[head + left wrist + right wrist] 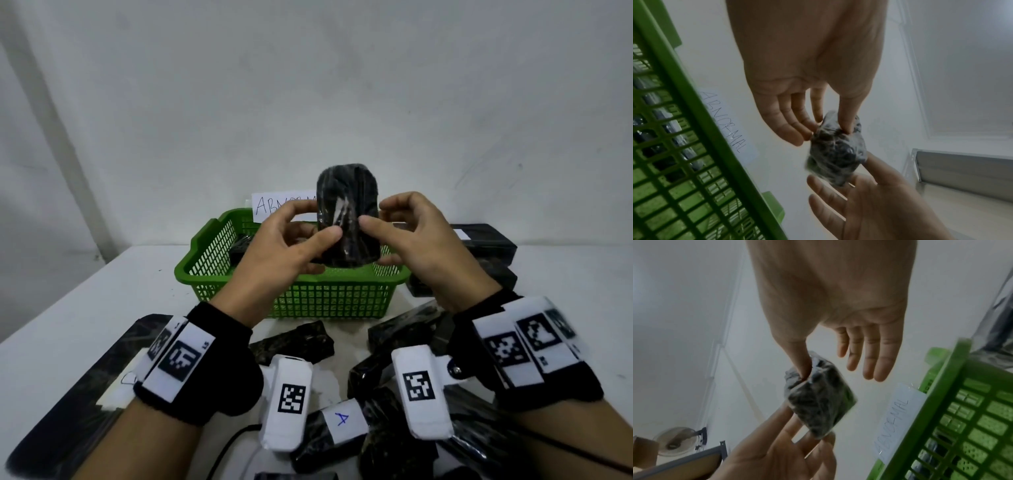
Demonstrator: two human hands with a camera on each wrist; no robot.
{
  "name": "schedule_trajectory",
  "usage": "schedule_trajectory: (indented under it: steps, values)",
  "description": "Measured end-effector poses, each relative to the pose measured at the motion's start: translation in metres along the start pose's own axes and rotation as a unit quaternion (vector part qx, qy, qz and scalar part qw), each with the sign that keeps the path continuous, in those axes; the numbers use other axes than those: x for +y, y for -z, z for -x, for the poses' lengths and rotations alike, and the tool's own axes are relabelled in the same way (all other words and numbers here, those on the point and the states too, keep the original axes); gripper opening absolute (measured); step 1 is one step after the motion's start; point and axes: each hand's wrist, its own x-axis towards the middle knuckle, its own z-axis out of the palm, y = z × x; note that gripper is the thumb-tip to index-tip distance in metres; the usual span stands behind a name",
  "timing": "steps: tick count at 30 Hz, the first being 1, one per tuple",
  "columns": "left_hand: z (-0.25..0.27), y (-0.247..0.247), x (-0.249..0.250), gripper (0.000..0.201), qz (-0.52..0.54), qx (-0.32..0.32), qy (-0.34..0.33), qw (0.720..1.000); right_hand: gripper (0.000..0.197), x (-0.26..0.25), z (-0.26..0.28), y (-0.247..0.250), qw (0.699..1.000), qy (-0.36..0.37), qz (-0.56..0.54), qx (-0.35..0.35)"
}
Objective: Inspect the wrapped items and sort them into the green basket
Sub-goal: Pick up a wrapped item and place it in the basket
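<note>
A black item wrapped in clear film (347, 219) is held upright above the green basket (191, 270). My left hand (318, 226) grips its lower left side, thumb on the front and fingers behind. My right hand (376, 214) grips its right side the same way. In the left wrist view the wrapped item (836, 154) sits between my left thumb and fingers, with my right hand (859, 203) under it. In the right wrist view my right thumb presses the item (818, 402), and the other fingers (875, 360) are stretched out. One wrapped item (239, 248) lies inside the basket.
A paper label reading ABNORMAL (274, 204) stands behind the basket against the wall. Several black wrapped items lie on the white table in front (294, 342) and to the right (486, 240); one carries a tag marked A (342, 419). A long flat wrapped piece (85, 377) lies at the left.
</note>
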Motion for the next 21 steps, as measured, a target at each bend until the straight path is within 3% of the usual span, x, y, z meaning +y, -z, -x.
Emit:
schedule_trajectory:
  steps: [3,6,11,13,17,21]
  values:
    - [0.0,-0.001,0.001,0.04,0.003,0.011,-0.014,1.0,0.025,-0.007,0.003,0.002,0.997,-0.006,-0.061,-0.051]
    - [0.001,-0.003,0.002,0.038,-0.005,-0.006,-0.023,1.0,0.028,-0.008,0.005,0.002,0.994,-0.02,-0.062,-0.091]
    - [0.0,-0.005,0.001,0.033,0.0,-0.014,-0.037,0.999,0.015,0.0,-0.002,0.001,0.999,0.027,-0.003,0.032]
    - [-0.001,-0.004,-0.001,0.034,-0.007,0.006,-0.044,0.999,0.011,0.002,-0.004,0.003,0.999,0.015,-0.029,0.04]
    - [-0.003,-0.003,-0.005,0.032,0.01,0.011,-0.028,1.0,0.035,0.0,-0.002,0.001,0.994,-0.044,-0.092,-0.027]
    - [-0.003,-0.001,-0.005,0.035,0.012,0.02,-0.053,0.998,0.04,0.002,0.0,-0.001,0.999,-0.033,-0.035,-0.004]
